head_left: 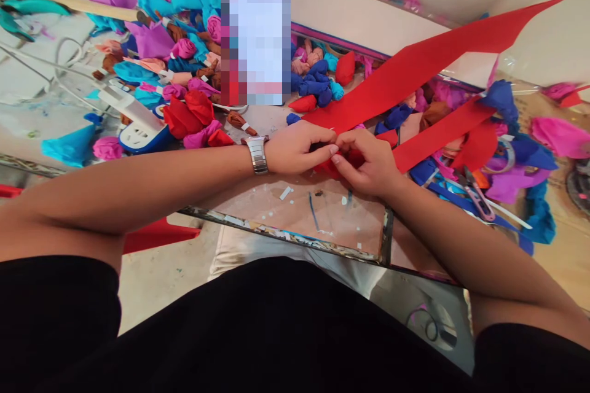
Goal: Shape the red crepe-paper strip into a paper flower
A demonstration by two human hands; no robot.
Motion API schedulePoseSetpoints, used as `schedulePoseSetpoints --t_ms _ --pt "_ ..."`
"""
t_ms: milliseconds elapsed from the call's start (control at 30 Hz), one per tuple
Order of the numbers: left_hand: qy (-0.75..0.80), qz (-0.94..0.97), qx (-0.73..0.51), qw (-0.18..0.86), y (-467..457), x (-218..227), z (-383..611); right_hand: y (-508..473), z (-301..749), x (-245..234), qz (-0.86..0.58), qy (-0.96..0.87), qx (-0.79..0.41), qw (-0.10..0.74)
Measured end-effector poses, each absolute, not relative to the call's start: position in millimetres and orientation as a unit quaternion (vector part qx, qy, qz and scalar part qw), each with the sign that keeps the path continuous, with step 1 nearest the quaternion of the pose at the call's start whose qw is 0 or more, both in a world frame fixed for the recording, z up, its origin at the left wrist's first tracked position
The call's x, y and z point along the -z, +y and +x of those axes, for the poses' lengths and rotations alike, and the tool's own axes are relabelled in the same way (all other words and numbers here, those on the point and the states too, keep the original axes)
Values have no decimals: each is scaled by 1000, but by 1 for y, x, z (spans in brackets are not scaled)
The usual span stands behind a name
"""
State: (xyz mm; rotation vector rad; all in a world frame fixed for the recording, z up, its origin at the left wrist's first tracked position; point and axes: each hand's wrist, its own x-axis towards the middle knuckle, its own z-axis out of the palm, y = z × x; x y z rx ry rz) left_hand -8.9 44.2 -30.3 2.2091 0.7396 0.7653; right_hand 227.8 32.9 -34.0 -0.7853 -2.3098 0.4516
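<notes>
My left hand (297, 146), with a metal watch (258, 155) on its wrist, meets my right hand (369, 163) just above the table's front part. Both have their fingers pinched on a long red strip (396, 77) of crepe-like paper or cloth. The strip's wide free end slants up to the far right. Below the fingers, a gathered red part shows, mostly hidden by the hands. A second red strip (442, 132) lies to the right of my right hand. Left of my left wrist are red rolled paper flowers (190, 113).
Colourful rolled flowers (318, 83) crowd the table's back. A phone with a blurred screen (255, 43) stands behind my left hand. A power strip (142, 129) with a white plug lies left. Thread snips (479, 196) lie at right. A hammer's wooden handle (83, 5) is far left.
</notes>
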Motion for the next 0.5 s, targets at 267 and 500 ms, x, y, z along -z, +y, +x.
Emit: schedulePoseSetpoints --t_ms 267,500 --pt "283 852 -292 330 45 34 -10 33 227 33 -297 -882 -186 316" --pt "276 848 -293 344 46 34 -10 35 228 37 -298 -882 -196 307"
